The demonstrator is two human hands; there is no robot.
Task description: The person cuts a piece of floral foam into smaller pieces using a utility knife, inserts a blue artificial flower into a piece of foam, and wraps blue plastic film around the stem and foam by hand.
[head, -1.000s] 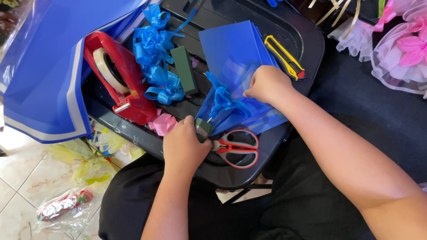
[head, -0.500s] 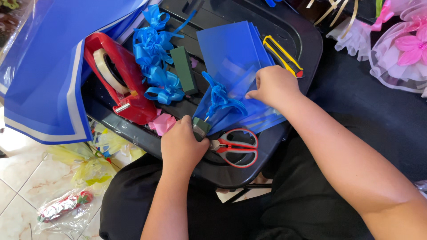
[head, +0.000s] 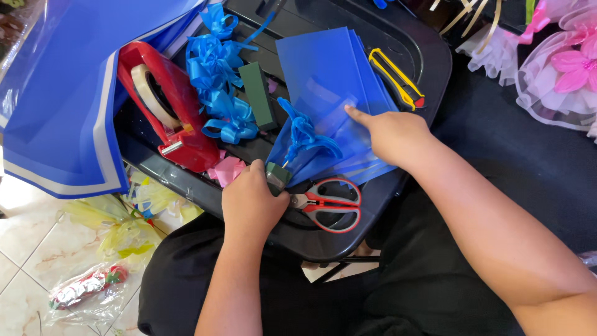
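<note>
My left hand (head: pixel 252 199) grips a small dark green block (head: pixel 277 175) at the pinched end of a gathered blue sheet (head: pixel 303 138) on a black tray (head: pixel 429 46). My right hand (head: pixel 390 132) rests on a stack of blue translucent sheets (head: pixel 323 68), with its index finger stretched out and pressing the top sheet. Red-handled scissors (head: pixel 328 202) lie just right of my left hand, at the tray's near edge.
On the tray lie a red tape dispenser (head: pixel 165 106), several blue ribbon bows (head: pixel 214 68), a dark green bar (head: pixel 257 94) and a yellow utility knife (head: pixel 395 77). A large blue sheet (head: pixel 56 93) hangs at left. Pink and white fabric flowers (head: pixel 559 68) sit at right.
My right hand has slid right and a little down over the blue sheets, and its index finger now points out flat. My left hand has stayed on the green block.
</note>
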